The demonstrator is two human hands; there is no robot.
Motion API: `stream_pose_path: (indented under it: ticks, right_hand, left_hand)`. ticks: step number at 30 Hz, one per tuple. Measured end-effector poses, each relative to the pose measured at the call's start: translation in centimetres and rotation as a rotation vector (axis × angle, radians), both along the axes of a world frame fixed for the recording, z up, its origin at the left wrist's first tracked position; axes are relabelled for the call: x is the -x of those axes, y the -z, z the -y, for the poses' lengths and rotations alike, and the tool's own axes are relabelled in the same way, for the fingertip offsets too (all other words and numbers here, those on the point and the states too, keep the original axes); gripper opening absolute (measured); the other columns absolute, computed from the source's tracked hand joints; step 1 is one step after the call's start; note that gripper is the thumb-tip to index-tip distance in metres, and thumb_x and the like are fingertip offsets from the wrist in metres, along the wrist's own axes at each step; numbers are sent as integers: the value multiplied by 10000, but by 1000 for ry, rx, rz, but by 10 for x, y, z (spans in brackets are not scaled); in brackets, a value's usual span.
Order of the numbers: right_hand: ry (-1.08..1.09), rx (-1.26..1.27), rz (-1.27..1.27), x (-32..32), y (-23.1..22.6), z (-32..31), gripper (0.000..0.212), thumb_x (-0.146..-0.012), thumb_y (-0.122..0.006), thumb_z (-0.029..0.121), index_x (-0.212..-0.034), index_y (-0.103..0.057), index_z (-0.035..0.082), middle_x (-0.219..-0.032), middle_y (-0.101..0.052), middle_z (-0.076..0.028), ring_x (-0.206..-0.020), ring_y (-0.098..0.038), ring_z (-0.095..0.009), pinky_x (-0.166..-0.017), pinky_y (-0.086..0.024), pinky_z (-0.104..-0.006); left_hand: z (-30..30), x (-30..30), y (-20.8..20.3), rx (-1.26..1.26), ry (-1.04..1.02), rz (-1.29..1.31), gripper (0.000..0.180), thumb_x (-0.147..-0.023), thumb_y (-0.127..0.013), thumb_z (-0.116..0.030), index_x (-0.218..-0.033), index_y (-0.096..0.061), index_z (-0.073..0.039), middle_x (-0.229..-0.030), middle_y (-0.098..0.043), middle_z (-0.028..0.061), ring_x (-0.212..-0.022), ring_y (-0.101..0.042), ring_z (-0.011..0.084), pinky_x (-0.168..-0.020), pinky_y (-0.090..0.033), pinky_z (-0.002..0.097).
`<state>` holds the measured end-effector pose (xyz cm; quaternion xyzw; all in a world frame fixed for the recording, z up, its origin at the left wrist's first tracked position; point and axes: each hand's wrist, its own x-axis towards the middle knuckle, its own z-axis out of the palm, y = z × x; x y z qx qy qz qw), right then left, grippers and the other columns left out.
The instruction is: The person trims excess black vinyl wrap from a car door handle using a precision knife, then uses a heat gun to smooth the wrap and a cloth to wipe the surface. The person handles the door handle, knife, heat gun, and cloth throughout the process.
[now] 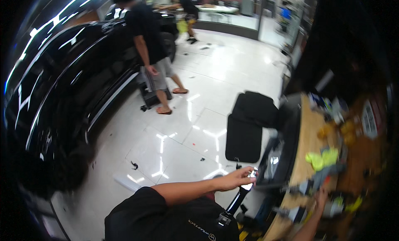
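Note:
My left hand (233,179) reaches across in front of my body, its fingers closed round the top of a glossy black, narrow curved piece (238,200). A bright, silvery reflective patch shows at that end; its exact kind I cannot make out. My right hand (320,198) is over the cluttered wooden workbench (296,170), beside a grey tool-like object (322,176). Blur hides whether its fingers hold anything. A yellow-green cloth (323,159) lies farther along the bench.
Black floor mats (244,137) lie on the glossy white floor left of the bench. A large black car (70,79) fills the left side. One person (147,37) stands by it, another (187,8) farther back. Dark scraps (134,165) are scattered on the floor.

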<state>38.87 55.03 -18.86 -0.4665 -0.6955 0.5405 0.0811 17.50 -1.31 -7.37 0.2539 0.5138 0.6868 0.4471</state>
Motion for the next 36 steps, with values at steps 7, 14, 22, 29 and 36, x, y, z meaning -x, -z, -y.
stream_pose_path:
  ticks: [7, 14, 22, 29, 36]
  right_hand:
    - [-32, -382, 168, 48, 51, -134, 533, -942, -524, 374, -1342, -461, 26, -1230, -573, -107, -1102, -549, -268, -949, -419, -416]
    - [282, -317, -157, 108, -68, -55, 566, -951, -491, 413, -1368, -437, 35, -1297, -531, -110, -1161, -526, -267, -982, -407, -416]
    - [-541, 555, -1146, 135, -255, 139, 522, -972, -385, 405, -1381, -420, 83, -1375, -476, -136, -1275, -440, -345, -1089, -313, -523]
    - [-806, 398, -414, 195, -167, 383, 534, -872, -546, 16, -1374, -363, 12, -1106, -567, -64, -931, -544, -144, -825, -468, -304]
    - [-747, 508, -279, 230, -145, 460, 226, -951, -501, 95, -1135, -581, -10, -1077, -630, -64, -975, -585, -132, -877, -464, -298]
  left_hand:
    - [4, 81, -16, -87, -227, 95, 248, -985, -502, -317, -1019, -451, -76, -848, -575, 47, -837, -586, 118, -758, -482, 286]
    - [-2, 98, -21, -66, -519, 229, 253, -981, -494, -304, -1030, -401, -74, -784, -552, 77, -601, -620, 174, -529, -536, 313]
    - [-14, 135, -79, -203, -693, 235, 290, -962, -478, -352, -1043, -509, -75, -819, -570, 79, -693, -620, 213, -669, -537, 389]
    - [-46, 108, -98, -305, -507, 164, 288, -976, -451, -331, -1046, -511, -58, -821, -579, 87, -720, -609, 217, -719, -508, 373]
    - [25, 116, -65, -182, -387, 121, 226, -986, -492, -288, -1045, -500, -70, -856, -546, 36, -793, -569, 131, -737, -469, 282]
